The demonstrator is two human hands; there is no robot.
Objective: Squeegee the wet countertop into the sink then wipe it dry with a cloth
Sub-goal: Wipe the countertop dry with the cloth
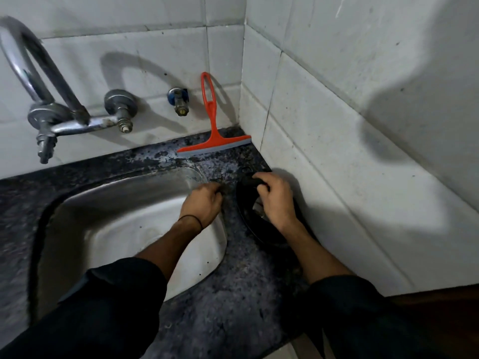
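An orange squeegee (210, 125) leans upright against the back wall tiles, its grey blade resting on the dark speckled countertop (238, 286) in the far corner. The steel sink (124, 218) lies left of that counter strip. My right hand (276, 200) is closed on the handle of a black round pan-like object (248, 218) that sits on the counter by the right wall. My left hand (204, 203) hovers at the sink's right rim with curled fingers, and nothing shows in them. Neither hand touches the squeegee. No cloth is in view.
A curved metal tap (51, 117) with two valves juts from the back wall over the sink's left part. A small brass valve (180, 101) sticks out beside the squeegee handle. White tiled walls close the counter at the back and right.
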